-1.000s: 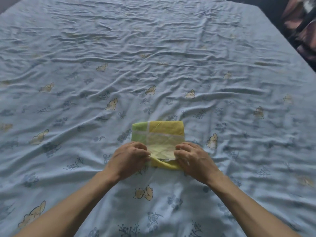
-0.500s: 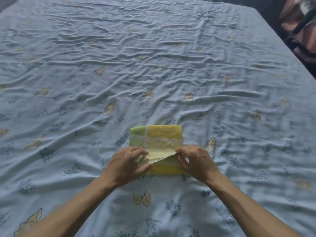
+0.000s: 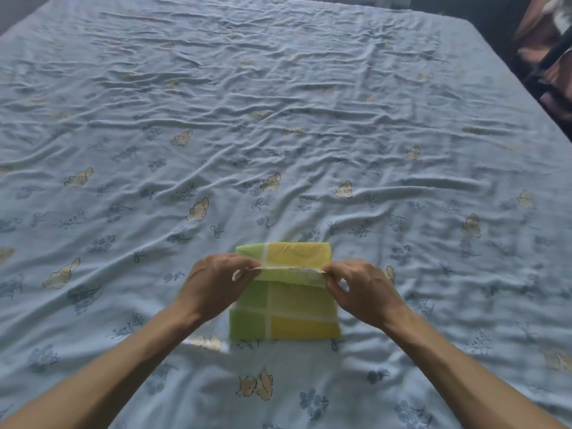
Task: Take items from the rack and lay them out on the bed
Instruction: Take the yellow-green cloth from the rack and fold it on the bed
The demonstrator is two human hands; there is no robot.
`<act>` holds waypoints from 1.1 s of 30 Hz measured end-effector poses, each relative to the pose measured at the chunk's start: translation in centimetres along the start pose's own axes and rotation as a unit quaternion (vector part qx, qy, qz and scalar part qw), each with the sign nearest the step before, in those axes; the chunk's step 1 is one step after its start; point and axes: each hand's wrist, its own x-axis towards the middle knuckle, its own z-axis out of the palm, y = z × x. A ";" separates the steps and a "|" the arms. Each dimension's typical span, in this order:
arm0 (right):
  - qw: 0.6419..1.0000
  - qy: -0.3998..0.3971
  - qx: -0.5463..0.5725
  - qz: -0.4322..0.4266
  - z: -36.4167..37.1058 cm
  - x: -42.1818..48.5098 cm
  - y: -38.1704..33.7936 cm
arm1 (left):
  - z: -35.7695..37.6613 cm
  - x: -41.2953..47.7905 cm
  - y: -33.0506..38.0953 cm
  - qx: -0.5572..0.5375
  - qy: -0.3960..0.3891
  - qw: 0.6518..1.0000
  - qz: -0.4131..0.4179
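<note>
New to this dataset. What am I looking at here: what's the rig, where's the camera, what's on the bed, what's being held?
There is no robot here. A person works with two bare hands, and the single picture comes from a wide-angle camera worn on their head, looking forward and down, so both forearms come in from the bottom edge.

The surface is a bed covered by a wrinkled light blue bedsheet printed with small animals and flowers. On it lies one item, a folded green and yellow checked cloth.

The left hand and the right hand each pinch one end of the cloth's top layer and lift that edge off the layers below, which lie flat on the sheet. It looks like the cloth is being opened out.

Dark and pinkish shapes at the top right are too unclear to name.
</note>
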 end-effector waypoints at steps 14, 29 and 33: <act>0.997 0.024 0.052 0.049 -2.5 19.2 7.0 | -2.4 19.7 -5.8 -0.022 0.006 0.998 -0.055; 0.997 0.062 -0.044 0.025 2.9 17.9 8.4 | 2.5 16.3 -9.0 0.034 0.001 0.999 -0.024; 0.989 -0.126 -0.002 -0.079 2.1 14.2 4.0 | 1.6 11.8 -7.2 -0.002 -0.138 0.990 0.020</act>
